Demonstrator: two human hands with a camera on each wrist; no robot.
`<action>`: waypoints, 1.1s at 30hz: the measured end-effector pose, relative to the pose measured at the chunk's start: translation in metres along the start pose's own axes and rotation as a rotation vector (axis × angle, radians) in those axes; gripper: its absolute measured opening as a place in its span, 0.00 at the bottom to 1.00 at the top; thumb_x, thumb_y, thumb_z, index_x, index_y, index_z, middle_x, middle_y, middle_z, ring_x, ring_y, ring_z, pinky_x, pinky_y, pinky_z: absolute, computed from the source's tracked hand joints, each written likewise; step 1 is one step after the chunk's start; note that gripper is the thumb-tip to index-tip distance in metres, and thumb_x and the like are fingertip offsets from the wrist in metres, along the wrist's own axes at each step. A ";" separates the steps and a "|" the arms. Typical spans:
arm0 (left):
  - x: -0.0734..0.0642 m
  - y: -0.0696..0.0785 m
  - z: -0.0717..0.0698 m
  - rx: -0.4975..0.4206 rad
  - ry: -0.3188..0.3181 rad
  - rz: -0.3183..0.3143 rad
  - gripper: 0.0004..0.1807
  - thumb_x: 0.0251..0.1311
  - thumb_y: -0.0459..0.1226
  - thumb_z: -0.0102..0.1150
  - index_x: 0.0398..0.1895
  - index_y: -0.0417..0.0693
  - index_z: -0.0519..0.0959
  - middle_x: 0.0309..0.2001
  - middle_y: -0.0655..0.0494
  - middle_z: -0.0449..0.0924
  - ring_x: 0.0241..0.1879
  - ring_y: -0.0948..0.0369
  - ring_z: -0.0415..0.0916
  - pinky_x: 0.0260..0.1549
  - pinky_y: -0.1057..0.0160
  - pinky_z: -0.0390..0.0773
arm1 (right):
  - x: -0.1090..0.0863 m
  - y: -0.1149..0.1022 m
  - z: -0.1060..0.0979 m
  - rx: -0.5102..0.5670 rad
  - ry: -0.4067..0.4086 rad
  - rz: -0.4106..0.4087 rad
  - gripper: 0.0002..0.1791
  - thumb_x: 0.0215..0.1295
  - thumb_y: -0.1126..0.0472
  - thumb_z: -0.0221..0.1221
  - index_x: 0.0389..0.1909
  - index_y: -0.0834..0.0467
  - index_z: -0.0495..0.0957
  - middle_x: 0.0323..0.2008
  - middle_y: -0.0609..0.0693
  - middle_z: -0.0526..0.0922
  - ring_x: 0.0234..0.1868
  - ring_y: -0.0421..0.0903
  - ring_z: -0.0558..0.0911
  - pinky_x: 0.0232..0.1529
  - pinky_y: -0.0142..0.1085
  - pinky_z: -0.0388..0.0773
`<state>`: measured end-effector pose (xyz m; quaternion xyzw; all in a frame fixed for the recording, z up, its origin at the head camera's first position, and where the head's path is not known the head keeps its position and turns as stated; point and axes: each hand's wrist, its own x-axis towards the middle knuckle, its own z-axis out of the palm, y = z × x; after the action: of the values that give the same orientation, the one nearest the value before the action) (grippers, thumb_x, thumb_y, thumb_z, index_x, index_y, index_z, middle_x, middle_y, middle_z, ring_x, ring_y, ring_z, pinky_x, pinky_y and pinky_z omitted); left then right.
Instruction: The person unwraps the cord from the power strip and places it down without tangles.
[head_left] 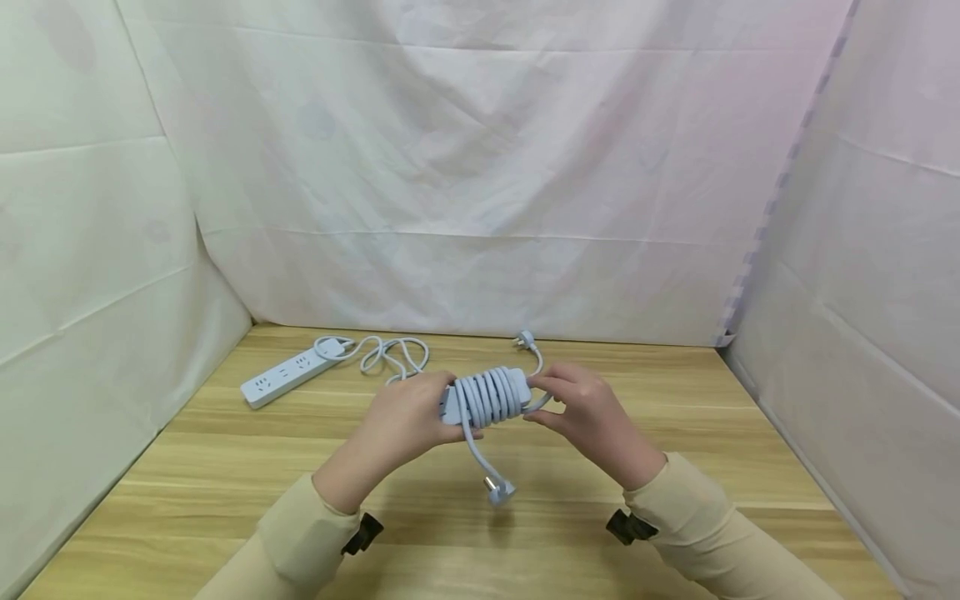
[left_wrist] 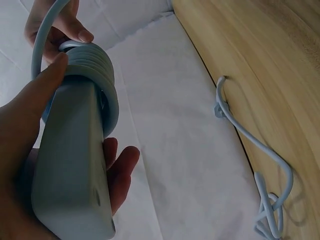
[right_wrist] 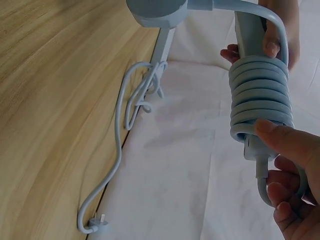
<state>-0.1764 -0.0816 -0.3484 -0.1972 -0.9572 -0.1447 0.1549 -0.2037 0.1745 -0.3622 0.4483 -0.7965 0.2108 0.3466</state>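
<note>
A pale blue power strip (left_wrist: 70,150) is held up above the table, its own cord (head_left: 491,396) wound in several tight turns around its body. My left hand (head_left: 408,412) grips one end of the strip, thumb on one side and fingers on the other. At the opposite end, my right hand (head_left: 581,408) pinches the cord where it leaves the strip. In the right wrist view, the right thumb (right_wrist: 287,142) lies against the last turn, and the fingers are curled by a short cord loop. The plug (head_left: 498,490) dangles from the left end of the winding.
A second power strip (head_left: 288,377) lies on the wooden table (head_left: 225,492) at the back left. Its loose cord (head_left: 393,350) runs behind my hands to a plug (head_left: 527,340) near the back edge. White cloth (head_left: 480,183) hangs behind and at both sides.
</note>
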 end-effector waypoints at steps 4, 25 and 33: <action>0.000 0.001 0.000 -0.008 0.021 0.001 0.37 0.37 0.66 0.72 0.40 0.47 0.78 0.27 0.62 0.76 0.23 0.66 0.70 0.22 0.62 0.72 | 0.001 -0.003 -0.001 0.009 0.009 0.005 0.25 0.36 0.68 0.79 0.40 0.64 0.84 0.37 0.50 0.82 0.33 0.42 0.79 0.31 0.34 0.77; -0.002 0.001 0.005 0.077 0.095 -0.094 0.44 0.37 0.73 0.64 0.46 0.48 0.76 0.22 0.61 0.76 0.16 0.63 0.67 0.15 0.63 0.66 | 0.004 -0.025 -0.004 0.087 0.040 0.042 0.28 0.47 0.65 0.76 0.52 0.63 0.80 0.52 0.57 0.76 0.37 0.45 0.78 0.34 0.32 0.76; -0.003 -0.001 0.003 0.082 0.132 -0.083 0.43 0.38 0.72 0.64 0.46 0.48 0.76 0.21 0.61 0.75 0.15 0.64 0.66 0.13 0.63 0.64 | 0.000 -0.040 0.005 0.128 0.080 -0.003 0.16 0.62 0.52 0.67 0.43 0.59 0.83 0.40 0.49 0.82 0.28 0.39 0.76 0.30 0.26 0.73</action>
<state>-0.1753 -0.0822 -0.3526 -0.1412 -0.9573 -0.1245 0.2194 -0.1707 0.1507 -0.3644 0.4619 -0.7662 0.2785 0.3493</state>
